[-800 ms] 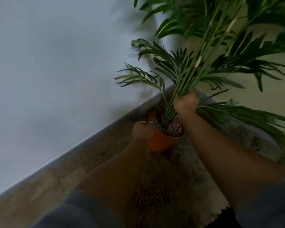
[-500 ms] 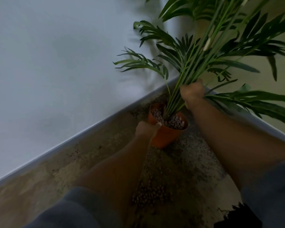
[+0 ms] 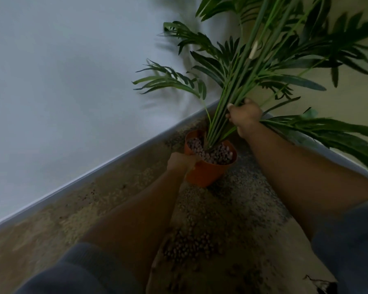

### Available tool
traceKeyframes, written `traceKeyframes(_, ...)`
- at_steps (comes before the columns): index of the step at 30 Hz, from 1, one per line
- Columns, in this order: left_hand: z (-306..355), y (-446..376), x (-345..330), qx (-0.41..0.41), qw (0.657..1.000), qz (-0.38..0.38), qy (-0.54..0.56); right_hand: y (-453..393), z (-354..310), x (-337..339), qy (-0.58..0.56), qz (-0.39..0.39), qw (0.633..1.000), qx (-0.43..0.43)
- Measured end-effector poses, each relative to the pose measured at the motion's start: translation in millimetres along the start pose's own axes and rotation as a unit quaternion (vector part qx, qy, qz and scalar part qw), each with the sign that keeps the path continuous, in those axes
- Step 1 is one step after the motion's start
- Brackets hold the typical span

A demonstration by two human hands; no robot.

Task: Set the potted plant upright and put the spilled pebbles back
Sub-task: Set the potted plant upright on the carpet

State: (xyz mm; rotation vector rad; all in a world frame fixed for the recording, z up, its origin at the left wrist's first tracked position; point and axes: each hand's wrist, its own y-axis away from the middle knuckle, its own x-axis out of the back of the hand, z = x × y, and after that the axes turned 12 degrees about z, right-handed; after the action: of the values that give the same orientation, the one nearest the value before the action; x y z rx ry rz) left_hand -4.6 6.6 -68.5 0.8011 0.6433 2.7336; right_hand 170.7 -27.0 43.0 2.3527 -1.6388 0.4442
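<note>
The small orange plastic pot (image 3: 206, 172) stands on the speckled carpet floor (image 3: 249, 200), tucked into the corner just beside the grey skirting board (image 3: 115, 166). The left hand (image 3: 182, 162) grips its near rim; the right hand (image 3: 244, 115) clutches the green palm stems (image 3: 227, 107). Spilled brown pebbles (image 3: 189, 247) lie on open carpet between the forearms.

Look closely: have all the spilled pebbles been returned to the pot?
No, a pile of pebbles lies on the floor short of the orange pot.
</note>
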Motion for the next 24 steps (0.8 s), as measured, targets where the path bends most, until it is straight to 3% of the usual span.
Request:
traceKeyframes(5,-19.5,0.9,0.8,0.045,0.995,-0.023,0.081,23.9,6.9,-0.6,-0.048,-0.018,0.999,0.01)
traceKeyframes(11,-27.4,11.8,6.1,-0.01,0.998,-0.064,0.023,52.3,10.9,1.4,-0.079,-0.025,0.996,0.028)
traceKeyframes(17,-41.2,14.8,12.6,0.021,0.988,-0.117,0.096,68.8,18.4,-2.3,-0.073,-0.039,0.996,0.038)
traceKeyframes(24,-48.8,18.6,30.7,0.012,0.991,-0.122,0.057,91.7,21.6,-17.9,-0.05,-0.032,0.996,0.069)
